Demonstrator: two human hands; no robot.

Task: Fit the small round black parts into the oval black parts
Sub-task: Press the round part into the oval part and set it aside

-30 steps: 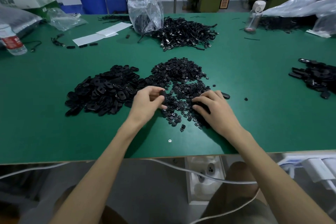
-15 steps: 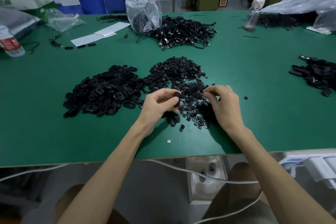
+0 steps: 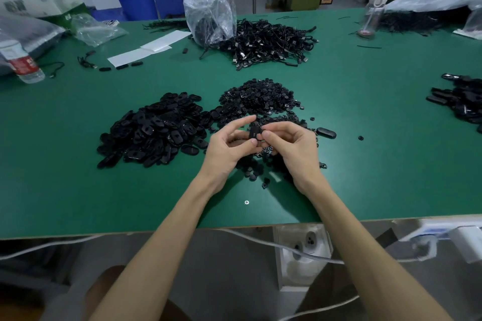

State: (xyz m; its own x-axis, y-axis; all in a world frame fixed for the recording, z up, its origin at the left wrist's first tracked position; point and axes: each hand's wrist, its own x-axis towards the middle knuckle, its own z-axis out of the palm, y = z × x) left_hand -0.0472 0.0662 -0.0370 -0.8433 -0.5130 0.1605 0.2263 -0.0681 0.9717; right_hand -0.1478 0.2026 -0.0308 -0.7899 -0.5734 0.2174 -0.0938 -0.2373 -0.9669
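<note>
A heap of oval black parts (image 3: 154,130) lies on the green table (image 3: 78,190) at centre left. Beside it, to the right, is a heap of small round black parts (image 3: 260,98), which spreads toward me under my hands. My left hand (image 3: 229,143) holds one oval black part (image 3: 254,131) upright between thumb and fingers, just above the round parts. My right hand (image 3: 289,143) meets it from the right, thumb and fingertips pinched against that part. Whether a round part sits between those fingers is hidden.
A single oval part (image 3: 326,133) lies right of my hands. Black finished pieces (image 3: 461,100) are piled at the right edge. At the back are a cable heap (image 3: 266,43), a plastic bag (image 3: 208,18), paper sheets (image 3: 148,48) and a water bottle (image 3: 22,62) far left.
Both hands have lifted off the pile of round parts and come together. My left hand has carried the oval part to the right, and my right hand now pinches against it.
</note>
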